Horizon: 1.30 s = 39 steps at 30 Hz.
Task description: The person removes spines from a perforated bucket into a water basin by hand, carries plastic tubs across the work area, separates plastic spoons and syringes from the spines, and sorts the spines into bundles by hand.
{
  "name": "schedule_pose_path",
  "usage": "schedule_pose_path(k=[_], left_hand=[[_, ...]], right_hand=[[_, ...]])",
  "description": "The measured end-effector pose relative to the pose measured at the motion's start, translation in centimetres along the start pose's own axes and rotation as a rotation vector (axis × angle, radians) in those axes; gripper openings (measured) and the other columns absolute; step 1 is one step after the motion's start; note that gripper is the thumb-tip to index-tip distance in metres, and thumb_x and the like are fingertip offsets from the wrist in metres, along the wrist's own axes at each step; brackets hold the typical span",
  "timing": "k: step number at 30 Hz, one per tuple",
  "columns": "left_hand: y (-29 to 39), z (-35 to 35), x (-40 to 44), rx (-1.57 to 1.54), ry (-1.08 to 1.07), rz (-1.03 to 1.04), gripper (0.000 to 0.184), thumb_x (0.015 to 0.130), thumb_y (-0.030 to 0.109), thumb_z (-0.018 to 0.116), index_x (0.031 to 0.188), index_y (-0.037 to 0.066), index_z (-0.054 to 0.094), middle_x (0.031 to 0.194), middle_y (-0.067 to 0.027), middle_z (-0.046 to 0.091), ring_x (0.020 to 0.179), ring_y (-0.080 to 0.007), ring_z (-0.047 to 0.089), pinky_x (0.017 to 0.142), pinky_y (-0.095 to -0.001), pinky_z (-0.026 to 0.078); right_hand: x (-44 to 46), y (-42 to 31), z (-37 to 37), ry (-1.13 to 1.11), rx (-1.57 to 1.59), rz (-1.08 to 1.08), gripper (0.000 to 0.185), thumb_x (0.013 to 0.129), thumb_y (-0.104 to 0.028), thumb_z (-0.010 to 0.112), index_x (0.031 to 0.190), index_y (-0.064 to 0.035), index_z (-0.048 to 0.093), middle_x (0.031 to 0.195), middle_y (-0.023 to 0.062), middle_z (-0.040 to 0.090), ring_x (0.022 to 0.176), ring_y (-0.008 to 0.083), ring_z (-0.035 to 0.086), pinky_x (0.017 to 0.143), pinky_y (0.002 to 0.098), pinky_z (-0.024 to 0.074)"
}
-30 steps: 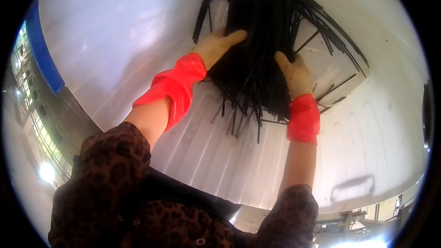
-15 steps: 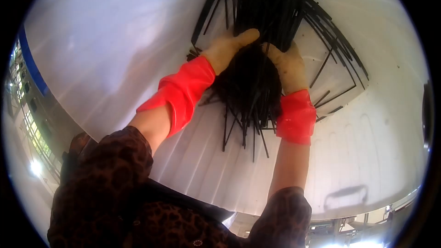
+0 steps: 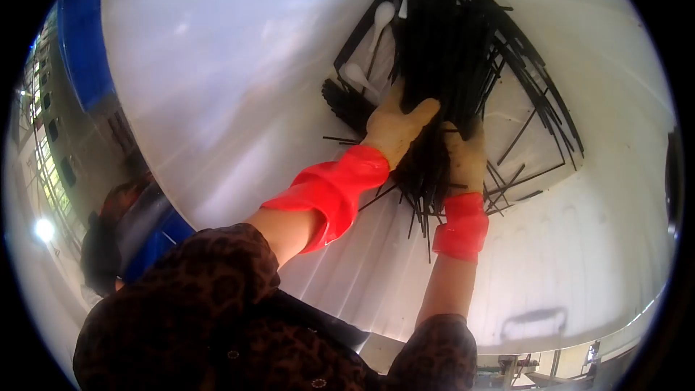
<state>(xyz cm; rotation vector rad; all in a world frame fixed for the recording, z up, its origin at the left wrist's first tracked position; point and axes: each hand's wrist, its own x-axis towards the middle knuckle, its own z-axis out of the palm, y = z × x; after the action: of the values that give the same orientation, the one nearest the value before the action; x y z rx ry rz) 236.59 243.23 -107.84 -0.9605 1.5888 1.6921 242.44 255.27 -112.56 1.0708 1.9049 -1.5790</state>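
Observation:
A thick heap of thin black sticks (image 3: 449, 43) lies at the bottom of a large white tub (image 3: 239, 65). My left hand (image 3: 398, 127), in a cream glove with a red cuff, grips the near left side of the bundle. Its thumb sticks up, and its fingers disappear among the sticks. Opposite it, my right hand (image 3: 465, 156), gloved the same way, holds the bundle's right side, with its fingertips partly hidden. Loose stick ends poke out below and between both hands.
White spoon-like pieces (image 3: 382, 18) lie among the sticks at the far left. Scattered sticks (image 3: 536, 65) follow the tub's right side. Outside the tub at left are a blue panel (image 3: 85, 36) and a dark, blurred shape.
Both hands have moved lower in view, the left one also rightward. The bundle between them sits flatter, and more white spoon-like pieces show. The view has shifted somewhat.

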Motion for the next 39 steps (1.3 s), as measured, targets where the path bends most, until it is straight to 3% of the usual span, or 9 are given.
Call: schedule_pose_path(k=[2,16,23,24,31,33,34,37,39], left_hand=[[1.7,0.8,-1.7,0.662,0.192,0.260,0.070,0.070,0.034,0.063,0.122,-0.003,0.033,0.110,-0.0202,0.049,0.099,-0.0266,0.050,0.084,-0.0287,0.039],[7.9,-2.5,1.2,0.039,-0.352,-0.049,0.063,0.071,0.026,0.065,0.115,-0.008,0.037,0.102,-0.0135,0.052,0.090,-0.0173,0.052,0.078,-0.0262,0.043],[8.4,-3.2,-5.0,0.552,-0.432,-0.104,0.064,0.062,0.019,0.069,0.113,-0.006,0.041,0.085,-0.0091,0.059,0.076,-0.0126,0.054,0.071,-0.0218,0.043],[8.3,-2.8,-6.9,0.520,-0.441,-0.069,0.067,0.061,0.019,0.069,0.116,-0.005,0.039,0.085,-0.0090,0.058,0.077,-0.0130,0.054,0.071,-0.0221,0.043],[11.8,-0.6,-6.5,0.579,-0.540,0.102,0.076,0.060,0.023,0.072,0.118,-0.008,0.035,0.095,-0.0116,0.057,0.085,-0.0140,0.052,0.076,-0.0260,0.042],[13.1,-0.1,-6.9,0.444,-0.594,0.088,0.069,0.062,0.021,0.071,0.116,-0.007,0.037,0.095,-0.0106,0.057,0.085,-0.0133,0.052,0.077,-0.0256,0.042],[13.0,-0.3,-7.3,0.483,-0.624,0.118,0.063,0.061,0.020,0.071,0.111,-0.005,0.042,0.092,-0.0098,0.057,0.083,-0.0136,0.052,0.075,-0.0251,0.042],[12.0,-0.8,-6.0,0.540,-0.601,0.108,0.054,0.061,0.018,0.070,0.106,-0.002,0.048,0.088,-0.0081,0.058,0.081,-0.0131,0.053,0.072,-0.0236,0.043],[10.6,-2.2,-6.9,0.487,-0.570,0.038,0.050,0.062,0.017,0.069,0.105,-0.001,0.050,0.089,-0.0075,0.058,0.081,-0.0134,0.053,0.072,-0.0229,0.042]], right_hand=[[-1.2,-2.4,-1.1,-0.036,0.088,-0.060,0.076,0.063,-0.035,0.063,0.120,0.0057,0.033,0.112,0.0225,0.048,0.101,0.0310,0.049,0.085,0.0310,0.0379],[-0.7,-10.5,0.4,-0.281,0.347,-0.161,0.056,0.069,-0.033,0.061,0.106,0.0065,0.047,0.095,0.0125,0.056,0.085,0.0184,0.052,0.075,0.0271,0.0405],[-7.7,-7.7,-0.8,-0.147,0.325,-0.018,0.054,0.065,-0.025,0.066,0.106,0.0047,0.048,0.095,0.0095,0.057,0.084,0.0165,0.052,0.075,0.0263,0.0418],[-9.2,-6.6,-1.1,-0.081,0.272,-0.051,0.037,0.068,-0.026,0.062,0.091,0.0022,0.054,0.073,0.0029,0.055,0.066,0.0119,0.049,0.057,0.0257,0.0403],[-9.8,-10.1,-2.0,0.146,0.007,-0.251,0.028,0.085,-0.020,0.037,0.089,0.0019,0.054,0.088,0.0195,0.052,0.078,0.0308,0.054,0.066,0.0335,0.0434],[-10.1,-11.2,-2.1,0.151,0.134,-0.608,0.023,0.081,-0.016,0.043,0.088,0.0027,0.054,0.089,0.0161,0.054,0.077,0.0263,0.054,0.066,0.0309,0.0434],[-9.9,-13.0,-1.9,-0.022,0.788,-0.306,0.039,0.070,-0.018,0.061,0.100,0.0033,0.048,0.085,0.0052,0.056,0.072,0.0113,0.050,0.066,0.0233,0.0422],[-5.9,-4.8,0.4,-0.038,0.218,-0.645,0.040,0.070,-0.017,0.062,0.103,0.0018,0.048,0.088,0.0044,0.057,0.077,0.0130,0.052,0.071,0.0239,0.0426],[-10.6,-9.1,0.7,-0.031,0.642,-0.202,0.043,0.067,-0.015,0.064,0.103,0.0020,0.049,0.090,0.0052,0.058,0.080,0.0130,0.053,0.073,0.0242,0.0421]])
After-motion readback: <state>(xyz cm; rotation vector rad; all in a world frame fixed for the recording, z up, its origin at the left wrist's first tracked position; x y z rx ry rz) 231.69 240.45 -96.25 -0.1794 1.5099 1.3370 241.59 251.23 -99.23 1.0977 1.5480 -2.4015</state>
